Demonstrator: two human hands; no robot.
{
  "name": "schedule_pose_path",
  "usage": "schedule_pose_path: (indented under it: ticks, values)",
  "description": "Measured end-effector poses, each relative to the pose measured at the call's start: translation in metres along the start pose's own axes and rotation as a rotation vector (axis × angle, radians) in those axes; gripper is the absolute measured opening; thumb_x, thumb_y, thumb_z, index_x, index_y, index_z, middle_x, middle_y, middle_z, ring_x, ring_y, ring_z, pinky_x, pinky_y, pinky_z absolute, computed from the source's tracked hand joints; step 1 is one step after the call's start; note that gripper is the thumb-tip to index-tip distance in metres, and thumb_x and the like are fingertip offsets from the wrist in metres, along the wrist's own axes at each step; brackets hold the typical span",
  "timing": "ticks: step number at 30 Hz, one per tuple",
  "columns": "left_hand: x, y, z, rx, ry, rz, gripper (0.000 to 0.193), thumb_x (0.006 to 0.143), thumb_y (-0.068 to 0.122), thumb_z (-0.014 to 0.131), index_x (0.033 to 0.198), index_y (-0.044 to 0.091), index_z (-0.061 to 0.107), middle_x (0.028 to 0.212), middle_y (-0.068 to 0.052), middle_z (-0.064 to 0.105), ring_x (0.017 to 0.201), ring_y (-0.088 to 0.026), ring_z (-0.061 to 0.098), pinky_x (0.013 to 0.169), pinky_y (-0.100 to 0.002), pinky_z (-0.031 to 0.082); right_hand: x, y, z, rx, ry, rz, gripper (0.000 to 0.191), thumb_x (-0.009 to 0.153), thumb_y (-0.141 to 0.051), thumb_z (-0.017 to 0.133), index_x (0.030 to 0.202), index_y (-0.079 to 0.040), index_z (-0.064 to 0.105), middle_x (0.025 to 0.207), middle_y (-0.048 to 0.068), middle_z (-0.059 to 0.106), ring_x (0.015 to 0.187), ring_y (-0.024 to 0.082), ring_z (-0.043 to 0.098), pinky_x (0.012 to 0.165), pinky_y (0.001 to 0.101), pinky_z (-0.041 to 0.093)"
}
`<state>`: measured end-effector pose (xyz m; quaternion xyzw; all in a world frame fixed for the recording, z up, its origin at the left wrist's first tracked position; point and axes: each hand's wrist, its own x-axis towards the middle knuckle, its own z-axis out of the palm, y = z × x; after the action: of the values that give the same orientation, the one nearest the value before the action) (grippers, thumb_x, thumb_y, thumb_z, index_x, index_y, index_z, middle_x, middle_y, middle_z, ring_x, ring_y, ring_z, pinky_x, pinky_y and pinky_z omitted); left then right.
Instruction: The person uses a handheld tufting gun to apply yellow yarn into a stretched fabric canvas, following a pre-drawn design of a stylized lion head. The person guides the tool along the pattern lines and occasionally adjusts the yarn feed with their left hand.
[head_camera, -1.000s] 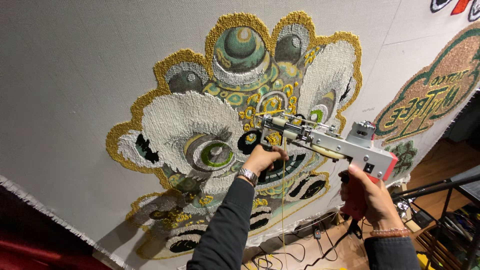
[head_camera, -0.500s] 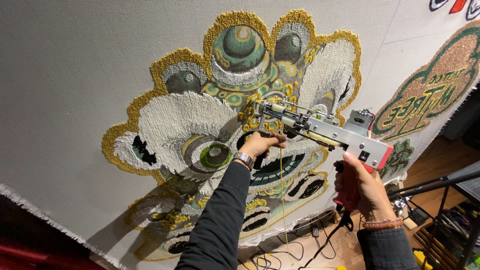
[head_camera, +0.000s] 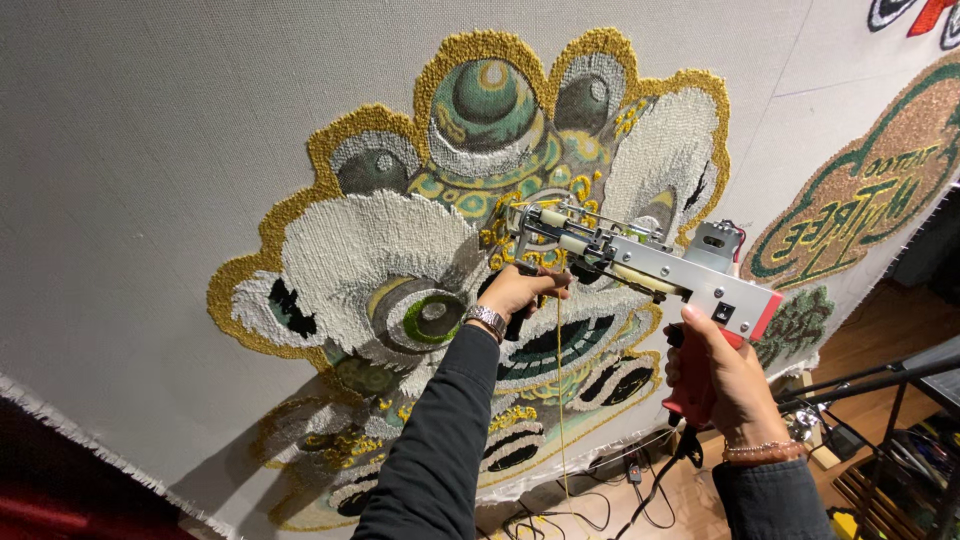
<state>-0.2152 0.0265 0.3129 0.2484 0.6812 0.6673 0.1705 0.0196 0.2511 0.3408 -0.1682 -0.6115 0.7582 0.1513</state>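
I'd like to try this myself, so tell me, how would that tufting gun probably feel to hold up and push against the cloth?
The tufting gun looks rigid and probably front-heavy: its metal body reaches well past the red grip, and both the left hand and right hand carry it. The stretched backing cloth would likely give slightly. The yellow yarn hangs limp and could snag.

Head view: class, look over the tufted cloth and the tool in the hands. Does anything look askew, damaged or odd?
Nothing looks damaged. The tufting gun sits tilted against the cloth, left hand on its front grip, right hand on the red handle. The cloth's lower edge is frayed, and cables lie loose on the floor below.
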Motion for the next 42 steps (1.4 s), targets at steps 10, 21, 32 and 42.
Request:
schedule_pose_path:
  ticks: [10,21,32,42]
  values:
    - [0.022,-0.002,-0.032,0.159,0.144,-0.127,0.041,0.081,0.038,0.085,0.104,0.005,0.077,0.088,-0.007,0.080,0.058,-0.005,0.064,0.046,-0.022,0.047,-0.009,-0.013,0.031,0.052,-0.136,-0.113,0.036,0.089,-0.042,0.073,0.097,-0.007,0.065,0.070,0.007,0.063,0.055,0.019,0.061,0.049,0.0339,0.051]
    - [-0.007,0.013,-0.048,0.881,0.585,0.068,0.047,0.082,0.050,0.083,0.081,0.004,0.073,0.077,-0.014,0.073,0.071,-0.027,0.071,0.068,-0.041,0.057,-0.014,0.006,0.075,0.280,-0.289,0.078,0.030,0.089,-0.027,0.064,0.106,-0.003,0.069,0.065,0.004,0.053,0.055,0.015,0.052,0.053,0.0310,0.047]
    - [0.004,0.016,-0.048,0.997,0.651,0.026,0.048,0.085,0.048,0.079,0.078,0.001,0.073,0.085,-0.018,0.073,0.077,-0.032,0.072,0.072,-0.045,0.059,-0.011,0.012,0.074,0.372,-0.306,0.156,0.025,0.091,-0.025,0.060,0.103,-0.004,0.064,0.066,0.000,0.047,0.055,0.012,0.046,0.055,0.0300,0.044]
    - [0.000,0.029,-0.044,1.000,0.667,0.045,0.043,0.085,0.046,0.079,0.083,0.004,0.074,0.086,-0.019,0.073,0.079,-0.036,0.074,0.070,-0.048,0.060,-0.012,0.012,0.077,0.443,-0.293,0.204,0.021,0.091,-0.025,0.060,0.099,-0.005,0.059,0.064,-0.001,0.045,0.054,0.011,0.043,0.054,0.0284,0.041]
